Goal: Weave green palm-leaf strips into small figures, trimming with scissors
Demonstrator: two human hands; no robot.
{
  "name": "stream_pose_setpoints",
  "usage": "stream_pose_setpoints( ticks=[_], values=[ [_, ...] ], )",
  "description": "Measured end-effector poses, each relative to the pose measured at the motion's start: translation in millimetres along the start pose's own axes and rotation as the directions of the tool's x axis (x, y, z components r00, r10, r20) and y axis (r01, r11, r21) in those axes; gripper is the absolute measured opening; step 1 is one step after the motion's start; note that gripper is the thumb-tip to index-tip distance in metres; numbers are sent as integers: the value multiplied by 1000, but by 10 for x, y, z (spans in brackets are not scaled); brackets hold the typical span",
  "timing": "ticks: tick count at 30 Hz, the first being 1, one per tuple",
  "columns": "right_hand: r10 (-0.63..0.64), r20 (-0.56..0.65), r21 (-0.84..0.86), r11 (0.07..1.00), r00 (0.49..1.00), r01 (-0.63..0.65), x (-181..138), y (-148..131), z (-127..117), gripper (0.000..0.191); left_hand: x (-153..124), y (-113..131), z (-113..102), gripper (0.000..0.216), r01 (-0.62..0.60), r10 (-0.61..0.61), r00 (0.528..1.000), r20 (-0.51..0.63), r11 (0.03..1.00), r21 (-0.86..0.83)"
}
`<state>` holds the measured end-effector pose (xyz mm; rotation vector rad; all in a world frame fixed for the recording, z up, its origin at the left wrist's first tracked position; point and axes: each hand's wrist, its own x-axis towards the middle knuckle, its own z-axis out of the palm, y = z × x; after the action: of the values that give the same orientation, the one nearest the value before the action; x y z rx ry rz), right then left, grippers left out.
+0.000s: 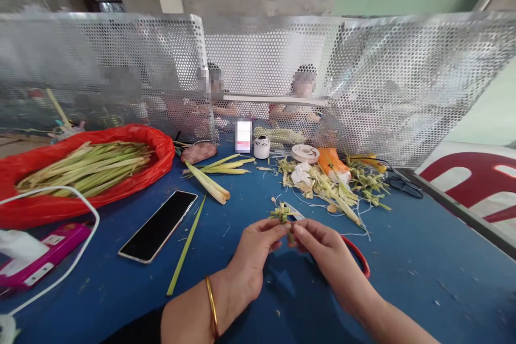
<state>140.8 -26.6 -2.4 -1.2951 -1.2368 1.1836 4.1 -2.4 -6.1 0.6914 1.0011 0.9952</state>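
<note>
A small knotted piece of green leaf strips (282, 212) is pinched between the fingertips of both hands, with loose ends sticking out at its top. My left hand (252, 250), with a gold bangle at the wrist, grips it from the left. On its other side my right hand (328, 247) closes thumb and fingers on its lower part. Under and behind the hands lie scissors, their red handle (360, 256) showing beside my right hand and a blade beyond the fingers. One long green leaf strip (186, 250) lies flat on the blue table (226, 231) to the left.
A red bag (161, 142) of leaf strips, a dark phone (159, 226) and a magenta power strip (46, 258) with a white cable stand left. Leaf scraps (338, 201) and a tape roll (305, 153) lie right of centre. Behind a perforated metal screen (266, 59) sit people.
</note>
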Motion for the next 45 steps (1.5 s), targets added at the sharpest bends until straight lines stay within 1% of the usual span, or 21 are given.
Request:
stream_pose_setpoints(
  ticks=[2, 3, 6, 10, 14, 16, 18, 20, 21, 23, 25, 28, 31, 33, 35, 37, 41, 45],
  values=[
    [34, 86, 29, 999, 996, -36, -18, -19, 41, 36, 4, -10, -3, 25, 16, -14, 998, 61, 999, -41],
    [37, 97, 49, 998, 995, -42, -23, -26, 60, 36, 2, -14, -2, 23, 24, -19, 995, 94, 998, -54],
    [24, 66, 51, 998, 998, -27, -21, -34, 85, 37, -10, -7, -2, 20, 36, -26, 986, 163, 998, -57],
    [-26, 69, -58, 998, 997, 30, -12, 1, 56, 39, -12, 34, -22, 22, -1, 1, 991, 131, 1000, -6],
    [-35, 81, -212, 976, 996, 51, -24, 37, 23, 35, -9, 60, -27, 26, -38, 27, 993, 114, 995, 97],
    [-94, 79, -350, 929, 992, 116, -39, 29, 12, 31, -17, 70, -14, 27, -70, 57, 995, 86, 986, 153],
    [-188, 107, -481, 850, 976, 216, -54, 10, 6, 29, -29, 84, 1, 26, -108, 98, 993, 63, 977, 185],
    [-244, 133, -534, 799, 961, 277, -65, -11, 5, 28, -40, 100, 9, 25, -139, 132, 990, 47, 970, 199],
    [-250, 134, -532, 798, 959, 283, -69, -18, 7, 29, -42, 106, 9, 25, -143, 138, 990, 39, 969, 201],
    [-238, 129, -493, 827, 963, 270, -74, -26, 14, 31, -34, 109, 2, 25, -132, 129, 991, 25, 972, 193],
    [-217, 131, -448, 858, 968, 252, -79, -24, 22, 32, -12, 97, -9, 27, -102, 101, 995, 13, 980, 171],
    [-189, 137, -430, 873, 972, 230, -79, -10, 22, 30, 32, 60, -20, 29, -60, 60, 998, 5, 988, 144],
    [-175, 121, -423, 881, 977, 211, -65, 2, 11, 29, 57, 29, -26, 29, -80, 83, 996, -15, 990, 119],
    [-170, 123, -413, 887, 978, 206, -54, 5, 3, 28, 62, 24, -31, 30, -57, 57, 998, -6, 995, 85],
    [-167, 137, -407, 889, 976, 209, -47, 4, -3, 28, 64, 32, -39, 31, 3, -4, 1000, 27, 998, 57],
    [-161, 144, -419, 884, 976, 208, -47, -2, -8, 29, 64, 47, -46, 33, 26, -29, 998, 50, 998, 54],
    [-198, 84, -462, 860, 977, 214, -58, -27, -13, 27, 39, 70, -39, 33, -13, 11, 1000, 28, 996, 90],
    [-195, 16, -402, 897, 981, 185, -57, -31, 2, 26, -6, 65, -21, 33, 3, -8, 999, 40, 994, 112]
  ],
)
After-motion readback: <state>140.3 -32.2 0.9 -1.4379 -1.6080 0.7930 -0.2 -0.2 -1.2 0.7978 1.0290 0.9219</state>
